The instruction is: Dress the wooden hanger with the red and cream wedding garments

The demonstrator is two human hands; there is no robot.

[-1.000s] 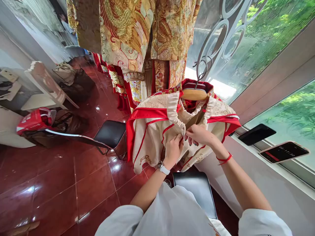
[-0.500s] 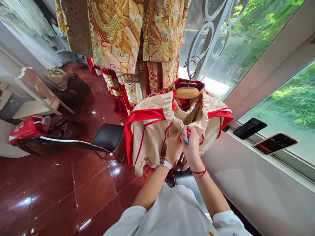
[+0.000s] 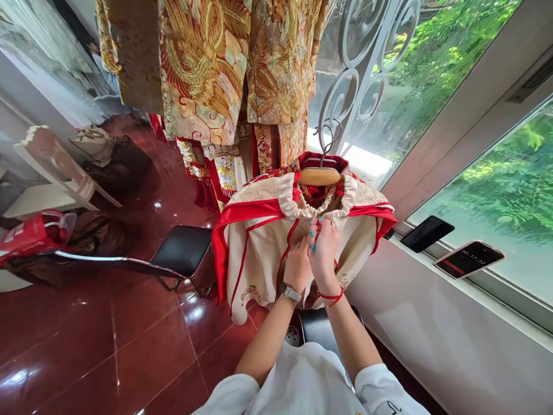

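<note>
A cream robe with red trim point(image 3: 259, 242) hangs on a wooden hanger point(image 3: 318, 175) whose metal hook catches the white window grille point(image 3: 358, 69). My left hand point(image 3: 298, 262), with a watch on the wrist, pinches the ruffled collar edge at the front. Pressed against it, my right hand point(image 3: 324, 251), with a red string on the wrist, grips the opposite collar edge, so both edges meet under the neck opening. Both hands are closed on the fabric.
Gold and red embroidered garments point(image 3: 216, 69) hang above and behind the robe. A black chair point(image 3: 184, 251) stands at the left on the glossy red floor, another black seat point(image 3: 322, 328) below my arms. Two phones point(image 3: 469, 259) lie on the window sill at right.
My right hand has swung in from the right to press against my left hand, drawing the collar edges together. The view has shifted slightly.
</note>
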